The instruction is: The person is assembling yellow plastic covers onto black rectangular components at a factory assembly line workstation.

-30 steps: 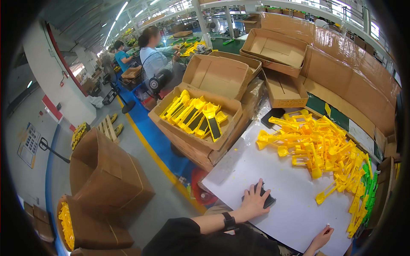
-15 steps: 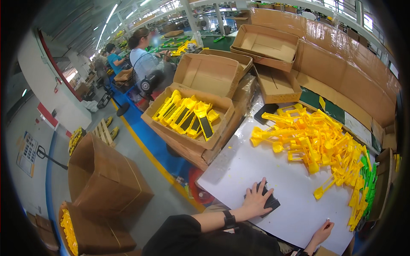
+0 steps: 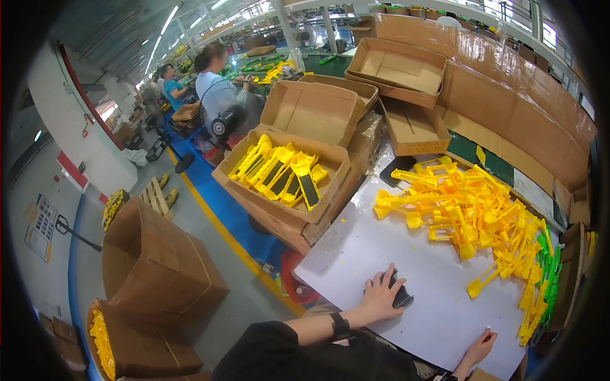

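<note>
On the white tabletop [image 3: 438, 324], my left hand [image 3: 379, 301] lies over a stack of thin black strips [image 3: 402, 297], its fingers curled around the stack's edges. At the table's near right edge, my right hand [image 3: 481, 349] is closed in a pinch. A tiny white bit shows at its fingertips, too small to name. Beyond my hands a heap of yellow plastic parts [image 3: 470, 209] covers the far right of the table, and one yellow part [image 3: 484, 281] sticks out toward me. Green plastic parts [image 3: 550, 273] lie along the right edge.
An open cardboard box [image 3: 330, 202] to the left holds yellow parts with black strips on them. Empty-looking cardboard trays [image 3: 400, 66] stack up behind. A black phone-like slab [image 3: 389, 170] lies by the heap. Tall cartons [image 3: 165, 267] stand on the floor left; two people work farther off.
My left hand has shifted slightly, and the black strips under it look more gathered together. My right hand has barely moved.
</note>
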